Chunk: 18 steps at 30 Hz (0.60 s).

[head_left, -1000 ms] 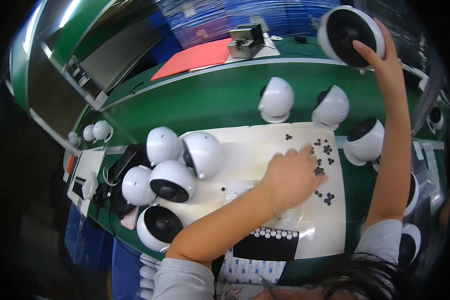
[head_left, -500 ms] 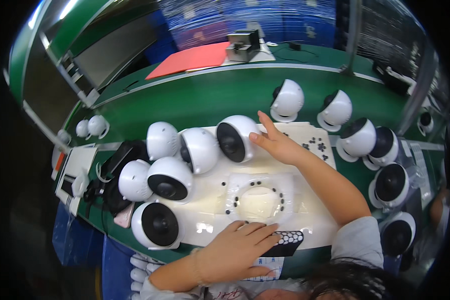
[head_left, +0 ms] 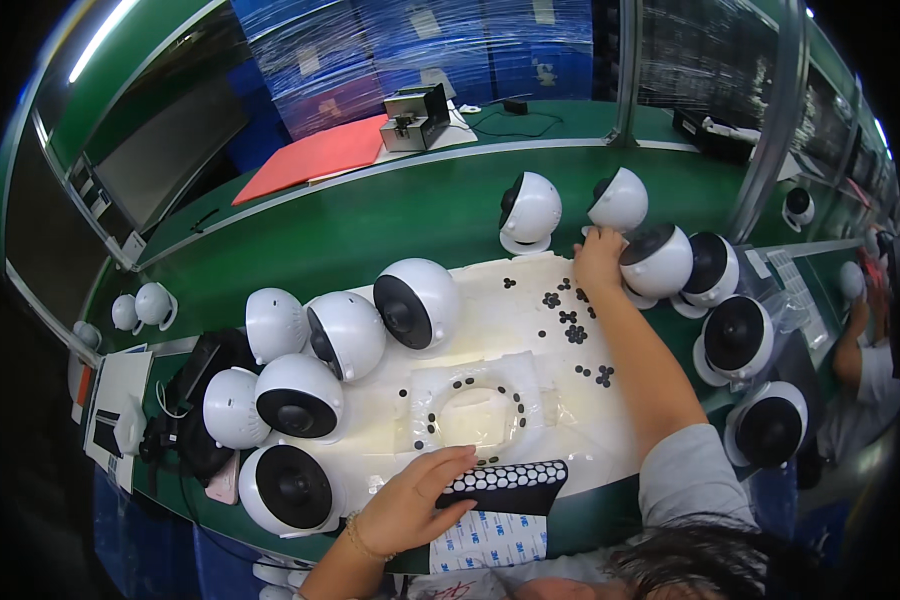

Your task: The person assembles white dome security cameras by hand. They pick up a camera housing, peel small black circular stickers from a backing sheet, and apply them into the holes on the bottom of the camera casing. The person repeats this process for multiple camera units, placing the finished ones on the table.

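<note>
My left hand [head_left: 415,505] pinches the left end of a black strip [head_left: 510,498] with rows of white hexagonal dots, fingers above and thumb below. A printed white sheet [head_left: 488,545] shows beneath the strip. My right hand [head_left: 600,262] reaches far across the table, fingers closed at the base of a round white camera [head_left: 622,200] with a dark face; that base is mostly hidden by the fingers. Between the arms, a clear plastic holder [head_left: 535,400] with a round opening carries small black pads [head_left: 519,408] around its ring.
Several round white cameras stand left on the pale mat [head_left: 580,440], including a large one [head_left: 417,305]. More line the right side, such as one [head_left: 738,335] near my right forearm. Loose black pads [head_left: 576,334] lie on the mat. Another person's arm [head_left: 852,345] shows far right.
My right hand has left the large camera on the mat and moved to a camera at the back right. My left hand now pinches the strip instead of lying flat beside it. The view has shifted.
</note>
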Available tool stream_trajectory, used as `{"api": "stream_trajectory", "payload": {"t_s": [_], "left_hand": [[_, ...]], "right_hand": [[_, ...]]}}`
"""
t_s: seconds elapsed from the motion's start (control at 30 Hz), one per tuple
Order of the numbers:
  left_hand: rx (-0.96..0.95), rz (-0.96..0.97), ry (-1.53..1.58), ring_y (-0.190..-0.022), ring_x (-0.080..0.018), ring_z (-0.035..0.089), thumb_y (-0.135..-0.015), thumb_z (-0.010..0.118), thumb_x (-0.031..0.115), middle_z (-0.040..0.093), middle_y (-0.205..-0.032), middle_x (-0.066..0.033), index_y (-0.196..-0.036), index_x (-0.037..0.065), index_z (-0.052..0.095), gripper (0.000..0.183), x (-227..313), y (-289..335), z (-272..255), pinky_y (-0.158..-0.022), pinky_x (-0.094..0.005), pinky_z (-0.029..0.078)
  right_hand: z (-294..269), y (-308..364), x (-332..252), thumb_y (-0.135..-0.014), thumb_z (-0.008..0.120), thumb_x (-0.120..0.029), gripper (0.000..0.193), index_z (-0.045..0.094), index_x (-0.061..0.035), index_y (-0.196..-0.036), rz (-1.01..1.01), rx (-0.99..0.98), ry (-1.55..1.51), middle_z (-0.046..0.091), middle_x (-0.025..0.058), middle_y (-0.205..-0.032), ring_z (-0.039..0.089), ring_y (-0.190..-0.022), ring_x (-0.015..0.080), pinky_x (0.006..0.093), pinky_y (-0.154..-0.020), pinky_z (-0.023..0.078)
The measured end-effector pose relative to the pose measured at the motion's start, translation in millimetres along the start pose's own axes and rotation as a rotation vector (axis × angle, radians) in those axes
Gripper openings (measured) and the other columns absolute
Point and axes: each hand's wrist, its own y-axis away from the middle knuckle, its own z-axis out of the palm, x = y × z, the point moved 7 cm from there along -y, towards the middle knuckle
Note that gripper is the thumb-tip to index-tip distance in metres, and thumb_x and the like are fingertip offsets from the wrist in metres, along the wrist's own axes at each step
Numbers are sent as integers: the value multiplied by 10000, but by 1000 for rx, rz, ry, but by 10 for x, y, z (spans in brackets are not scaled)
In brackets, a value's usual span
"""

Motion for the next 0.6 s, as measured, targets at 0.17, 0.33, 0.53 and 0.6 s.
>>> {"api": "stream_trajectory", "payload": {"t_s": [0.17,0.33,0.53,0.6], "left_hand": [[19,3,1,-988,-311,514,-733,647,67,526,-1090,-155,-1151,10,476,455,-17,44,24,-852,-347,430],[43,2,9,-948,-311,529,-737,637,55,536,-1059,-157,-1159,20,475,454,-45,104,48,-820,-345,444],[13,-9,52,-894,-311,543,-737,632,48,551,-1017,-155,-1152,21,479,443,-40,120,67,-781,-349,454],[18,-17,93,-877,-310,547,-732,631,44,554,-1005,-156,-1144,22,481,439,-52,153,64,-766,-347,456]], "right_hand": [[-293,-326,-361,-744,534,-114,155,643,-54,-835,-264,13,248,598,81,-813,570,-806,243,348,-685,463],[-457,-661,-297,-746,552,-126,179,637,-54,-886,-288,-166,407,604,102,-895,584,-871,261,380,-683,487],[-1486,-747,-353,-768,536,-98,236,586,-46,-992,-382,102,3,590,143,-915,582,-871,266,378,-752,463],[-1941,-515,-412,-800,528,-115,231,561,-27,-1011,-381,126,-379,592,135,-909,588,-832,245,338,-750,453]]}}
